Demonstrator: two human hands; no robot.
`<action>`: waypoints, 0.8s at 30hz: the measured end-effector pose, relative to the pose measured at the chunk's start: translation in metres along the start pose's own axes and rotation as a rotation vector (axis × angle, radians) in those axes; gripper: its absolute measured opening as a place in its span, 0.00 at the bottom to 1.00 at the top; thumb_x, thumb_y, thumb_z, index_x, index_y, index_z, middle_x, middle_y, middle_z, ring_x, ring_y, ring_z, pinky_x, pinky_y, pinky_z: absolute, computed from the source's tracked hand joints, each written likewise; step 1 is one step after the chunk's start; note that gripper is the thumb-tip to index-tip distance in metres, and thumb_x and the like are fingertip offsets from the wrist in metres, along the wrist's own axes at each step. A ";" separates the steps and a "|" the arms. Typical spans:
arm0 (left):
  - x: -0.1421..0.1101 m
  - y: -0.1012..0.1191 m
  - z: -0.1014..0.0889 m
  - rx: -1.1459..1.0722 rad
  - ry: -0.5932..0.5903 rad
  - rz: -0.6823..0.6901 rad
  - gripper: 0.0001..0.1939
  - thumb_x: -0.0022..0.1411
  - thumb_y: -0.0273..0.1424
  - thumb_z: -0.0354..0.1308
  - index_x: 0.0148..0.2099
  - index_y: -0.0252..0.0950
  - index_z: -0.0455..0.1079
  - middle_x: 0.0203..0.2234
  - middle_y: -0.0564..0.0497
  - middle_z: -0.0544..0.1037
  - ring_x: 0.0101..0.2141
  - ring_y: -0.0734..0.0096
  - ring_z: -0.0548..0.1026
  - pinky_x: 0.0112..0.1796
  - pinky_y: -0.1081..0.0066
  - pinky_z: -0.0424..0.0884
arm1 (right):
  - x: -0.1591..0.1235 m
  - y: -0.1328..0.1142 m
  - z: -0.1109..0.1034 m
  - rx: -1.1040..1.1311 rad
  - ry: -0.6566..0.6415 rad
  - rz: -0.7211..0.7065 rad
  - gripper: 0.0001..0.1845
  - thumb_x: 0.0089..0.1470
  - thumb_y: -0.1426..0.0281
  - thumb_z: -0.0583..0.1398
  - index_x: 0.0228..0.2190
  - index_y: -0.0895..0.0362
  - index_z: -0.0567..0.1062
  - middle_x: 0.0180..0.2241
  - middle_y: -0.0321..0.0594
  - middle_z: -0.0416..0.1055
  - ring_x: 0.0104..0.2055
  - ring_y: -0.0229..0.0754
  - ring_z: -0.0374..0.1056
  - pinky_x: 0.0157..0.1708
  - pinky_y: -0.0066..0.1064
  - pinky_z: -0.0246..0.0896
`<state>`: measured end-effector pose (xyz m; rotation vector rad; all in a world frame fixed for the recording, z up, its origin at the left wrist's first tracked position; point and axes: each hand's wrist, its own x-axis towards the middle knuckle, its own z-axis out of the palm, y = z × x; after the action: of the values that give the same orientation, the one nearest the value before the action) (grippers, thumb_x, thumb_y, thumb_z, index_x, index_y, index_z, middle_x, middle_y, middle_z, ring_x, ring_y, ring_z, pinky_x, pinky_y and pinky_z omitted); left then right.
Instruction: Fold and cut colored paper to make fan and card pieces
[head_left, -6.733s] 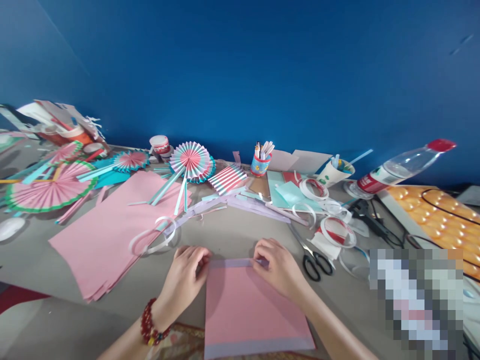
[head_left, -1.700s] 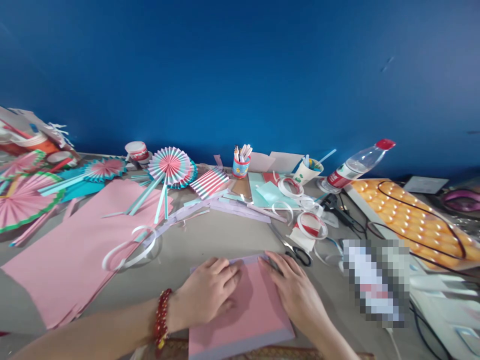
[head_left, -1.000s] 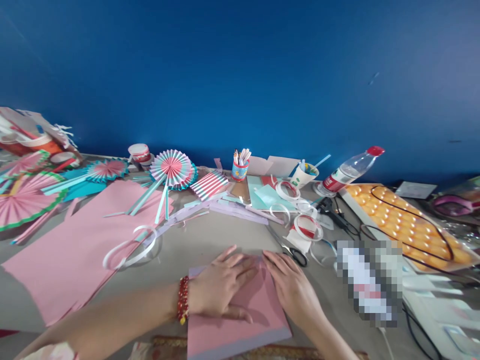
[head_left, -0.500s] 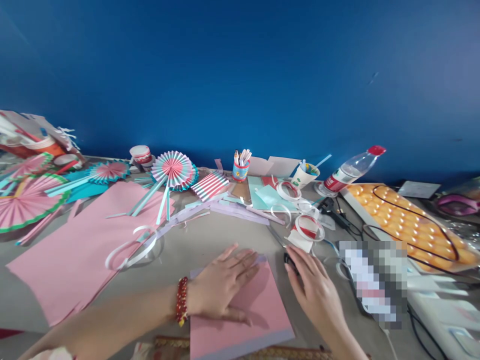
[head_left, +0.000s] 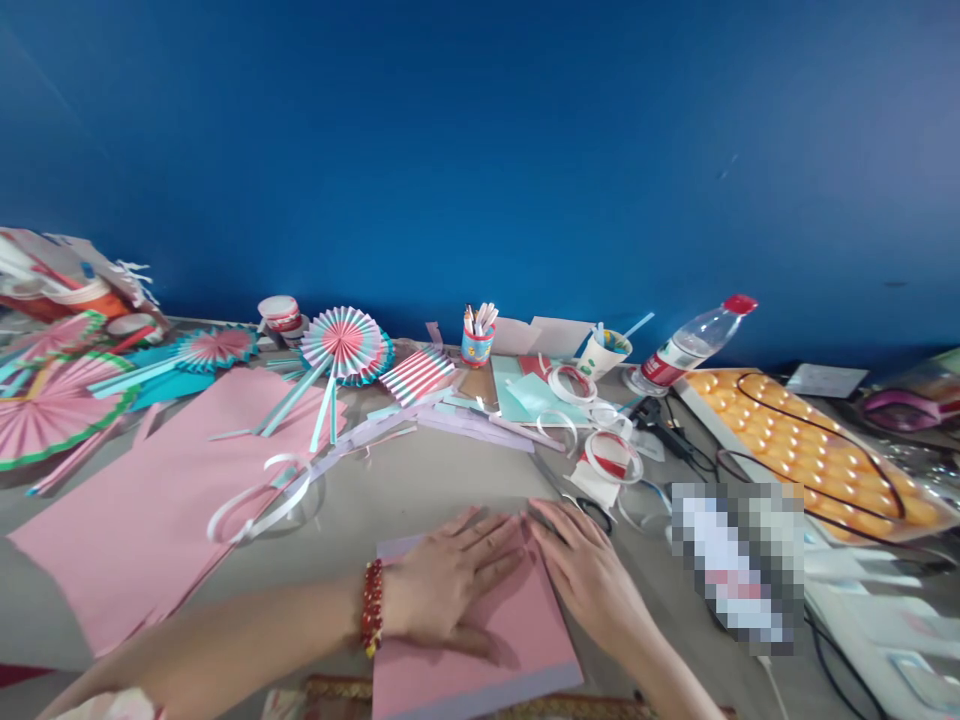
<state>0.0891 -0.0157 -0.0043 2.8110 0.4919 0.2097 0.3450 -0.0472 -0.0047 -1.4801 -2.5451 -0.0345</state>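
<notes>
A pink paper sheet (head_left: 529, 620) with a purple strip along its near edge lies in front of me on the table. My left hand (head_left: 450, 580), with a red beaded bracelet at the wrist, rests flat on it, fingers spread. At the sheet's upper right corner, my right hand (head_left: 581, 560) lies with stretched fingers, the tips touching the edge close to my left fingertips. Just beyond my right hand are scissors (head_left: 596, 514), black handle showing, blades pointing away to the left. A larger pink sheet (head_left: 150, 500) lies at left with a loose white strip (head_left: 262, 515) over its edge.
Pleated paper fans (head_left: 341, 345) and a folded striped piece (head_left: 418, 376) lie toward the blue wall. A pen cup (head_left: 478, 345), tape rolls (head_left: 613, 458), a paper cup (head_left: 606, 350) and a plastic bottle (head_left: 686, 350) stand behind. Cables and a yellow patterned box (head_left: 810, 450) occupy the right.
My right hand has moved left from the scissors to the pink sheet's upper right corner, uncovering the scissors' handle. My left hand stays flat on the sheet.
</notes>
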 end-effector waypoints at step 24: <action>-0.105 -0.017 -0.030 0.321 0.080 -0.315 0.41 0.68 0.52 0.42 0.72 0.35 0.35 0.68 0.44 0.48 0.66 0.57 0.49 0.65 0.55 0.39 | -0.003 -0.018 0.031 -0.249 0.149 -0.037 0.29 0.63 0.66 0.52 0.63 0.60 0.59 0.65 0.43 0.54 0.65 0.50 0.51 0.64 0.49 0.36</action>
<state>-0.0195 -0.0298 0.0095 2.9810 1.0622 0.1918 0.3264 -0.0550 -0.0342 -1.4509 -2.5181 -0.4655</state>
